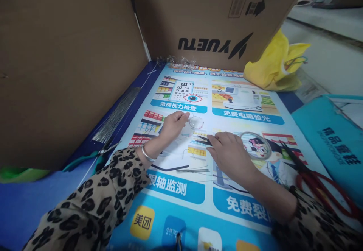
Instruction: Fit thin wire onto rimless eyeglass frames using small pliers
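My left hand (173, 126) is closed in a pinch on a thin wire loop (196, 122), which shows just right of its fingertips. To the right, my right hand (228, 150) is closed round small dark pliers (204, 140), whose narrow tips point left, a little below the loop. The tips and the loop look apart. Below the hands, several short straight wires (193, 170) lie on the printed poster (208, 160), with a small curved piece of wire near them. A coil of wire (255, 145) lies just right of my right hand.
Green-handled pliers (99, 153) and a bundle of thin wires (116, 114) lie at the left. Red-handled scissors (320, 183) and a teal box (331, 141) are at the right. A yellow bag (275, 63) stands back right. Cardboard walls (210, 12) rise behind, with wire pieces (184, 61) at their foot.
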Action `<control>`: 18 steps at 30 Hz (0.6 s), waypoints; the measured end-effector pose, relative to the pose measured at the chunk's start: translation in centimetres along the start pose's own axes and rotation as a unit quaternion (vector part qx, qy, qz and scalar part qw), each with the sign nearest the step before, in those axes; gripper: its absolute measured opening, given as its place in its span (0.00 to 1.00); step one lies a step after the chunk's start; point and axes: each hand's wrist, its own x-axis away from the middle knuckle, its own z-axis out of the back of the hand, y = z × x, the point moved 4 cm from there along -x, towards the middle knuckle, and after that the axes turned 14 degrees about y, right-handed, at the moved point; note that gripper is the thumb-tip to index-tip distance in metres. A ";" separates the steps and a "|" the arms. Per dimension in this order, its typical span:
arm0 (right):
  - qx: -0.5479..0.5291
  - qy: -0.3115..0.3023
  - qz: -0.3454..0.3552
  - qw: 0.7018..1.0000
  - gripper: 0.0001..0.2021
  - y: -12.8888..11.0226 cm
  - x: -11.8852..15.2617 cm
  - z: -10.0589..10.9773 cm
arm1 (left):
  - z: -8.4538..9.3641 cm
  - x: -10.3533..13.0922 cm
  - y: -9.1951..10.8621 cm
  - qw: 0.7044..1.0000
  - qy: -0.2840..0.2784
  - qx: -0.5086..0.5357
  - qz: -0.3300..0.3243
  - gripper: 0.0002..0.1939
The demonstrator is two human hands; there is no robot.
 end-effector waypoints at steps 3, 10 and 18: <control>-0.024 0.042 0.022 0.999 0.14 -0.4 0.1 0.6 | -0.1 0.2 0.2 1.000 -0.003 -0.016 -0.021 0.21; -0.154 0.006 0.033 0.988 0.13 -2.7 0.6 1.4 | -0.2 0.6 0.8 0.992 -0.022 -0.099 -0.070 0.22; -0.068 -0.058 0.082 0.993 0.09 -5.5 -0.5 1.5 | -0.6 1.0 1.2 0.976 -0.056 -0.173 -0.124 0.21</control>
